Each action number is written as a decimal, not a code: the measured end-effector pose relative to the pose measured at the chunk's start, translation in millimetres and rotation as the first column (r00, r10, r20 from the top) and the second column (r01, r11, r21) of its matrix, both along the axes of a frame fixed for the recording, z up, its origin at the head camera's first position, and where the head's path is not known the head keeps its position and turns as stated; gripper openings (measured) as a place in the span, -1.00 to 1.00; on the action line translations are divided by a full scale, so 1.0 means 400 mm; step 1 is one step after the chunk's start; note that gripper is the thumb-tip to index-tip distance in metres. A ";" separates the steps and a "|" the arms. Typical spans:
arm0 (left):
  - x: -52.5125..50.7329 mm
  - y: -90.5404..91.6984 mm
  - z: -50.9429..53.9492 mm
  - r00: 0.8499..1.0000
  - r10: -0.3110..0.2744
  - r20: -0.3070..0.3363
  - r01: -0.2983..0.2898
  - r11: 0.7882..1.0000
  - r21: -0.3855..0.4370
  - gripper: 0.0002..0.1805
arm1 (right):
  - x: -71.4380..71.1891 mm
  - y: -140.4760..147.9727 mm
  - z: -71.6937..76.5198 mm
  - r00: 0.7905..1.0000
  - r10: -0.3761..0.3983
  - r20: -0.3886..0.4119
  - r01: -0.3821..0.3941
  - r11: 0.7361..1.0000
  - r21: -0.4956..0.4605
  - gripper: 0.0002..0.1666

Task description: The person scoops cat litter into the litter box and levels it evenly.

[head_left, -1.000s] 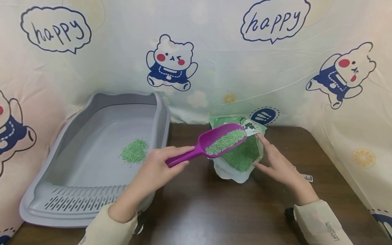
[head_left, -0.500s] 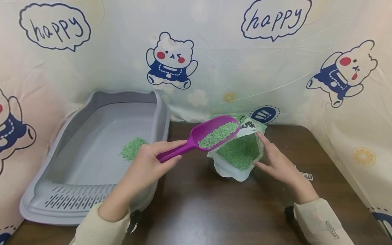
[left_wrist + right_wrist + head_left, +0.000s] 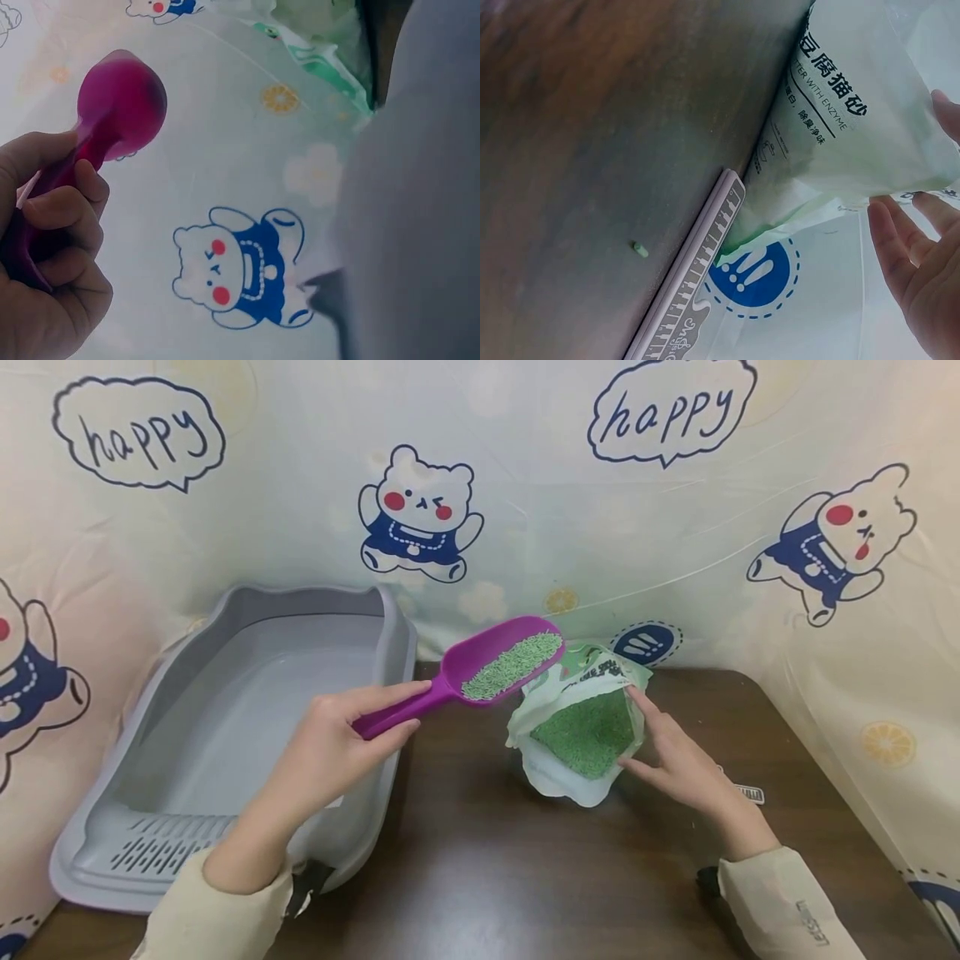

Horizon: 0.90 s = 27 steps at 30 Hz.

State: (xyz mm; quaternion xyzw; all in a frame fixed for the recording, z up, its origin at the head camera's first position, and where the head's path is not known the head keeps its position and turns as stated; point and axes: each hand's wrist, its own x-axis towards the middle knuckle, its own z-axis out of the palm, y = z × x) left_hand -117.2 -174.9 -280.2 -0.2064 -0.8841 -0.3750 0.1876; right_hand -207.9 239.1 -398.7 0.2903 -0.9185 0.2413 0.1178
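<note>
"What takes up most space?"

"The bear-print backdrop cloth (image 3: 525, 527), then the brown table (image 3: 465, 877). On it, to the person's left, sits the grey litter box (image 3: 101, 877); to the right, the cat litter bag (image 3: 555, 781), gaping over green pellets (image 3: 588, 735)."

"And the hands?"

"The left hand (image 3: 337, 731) grips the purple scoop (image 3: 461, 672) by its handle, raised between box and bag, its bowl loaded with pellets. The right hand (image 3: 678, 764) is spread, thumb and forefinger well apart, their tips against the bag's right rim. I can't tell how firmly they press."

"Do the wrist views add anything?"

"The left one shows the scoop's underside and the fingers wrapped round its handle; its load appears only from the head. The right one reveals 'WITH ENZYME' printed on the bag, a piano-key strip (image 3: 694, 259) just beside it, mostly hidden from the head, and, smallest, a single pellet (image 3: 640, 249) on the table."
</note>
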 end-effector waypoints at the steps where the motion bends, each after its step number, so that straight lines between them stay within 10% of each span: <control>1: 0.001 -0.002 0.004 1.000 0.003 -0.004 -0.003 1.000 -0.003 -0.52 | 0.000 0.001 -0.001 1.000 0.000 -0.001 0.000 1.000 -0.001 0.22; 14: 0.007 -0.053 0.058 0.985 0.032 -0.172 -0.037 0.999 -0.028 -0.50 | -0.001 0.004 -0.003 1.000 0.004 -0.004 -0.004 1.000 -0.007 0.24; 27: 0.017 -0.116 0.081 0.985 0.113 -0.134 -0.122 0.991 -0.055 -0.47 | -0.003 0.006 -0.006 1.000 0.010 -0.015 -0.010 1.000 -0.006 0.25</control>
